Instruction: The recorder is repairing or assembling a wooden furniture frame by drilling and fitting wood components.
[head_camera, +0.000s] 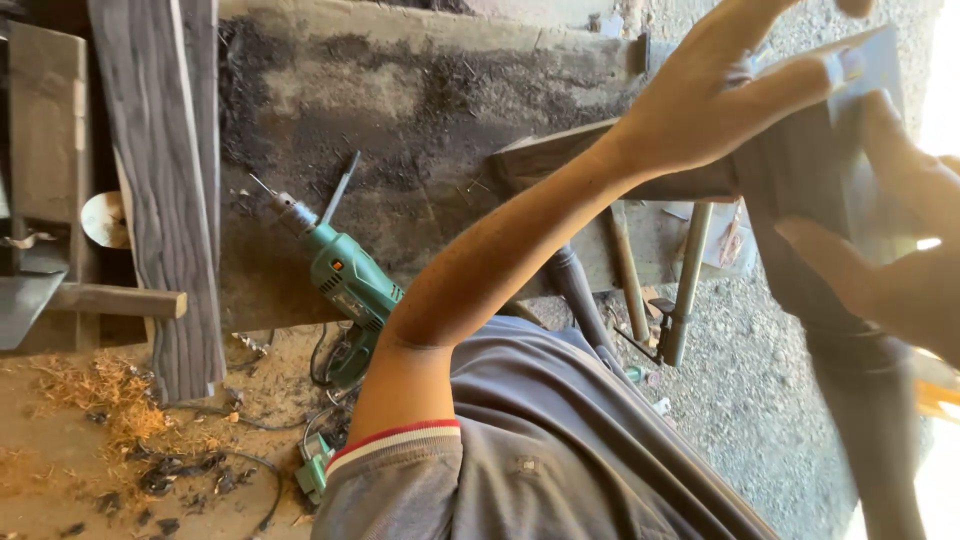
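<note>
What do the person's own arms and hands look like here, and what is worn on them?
Both hands are bare: no gloves, rings or watch visible. The left arm is bare up to a short grey sleeve edged with red and white stripes. Of the right hand, only fingers show, blurred.

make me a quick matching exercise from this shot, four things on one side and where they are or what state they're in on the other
Things:
1. electric drill
2. wood shavings
3. dark board
4. left hand

Places or states:
A. heaped on the ground at lower left
B. fingers spread, pressed against the board's upper part
C. green, lying on the dirty workbench
D. held up between both hands, at upper right

Pairs: 1-C, 2-A, 3-D, 4-B. The right hand grips the board's right side.
</note>
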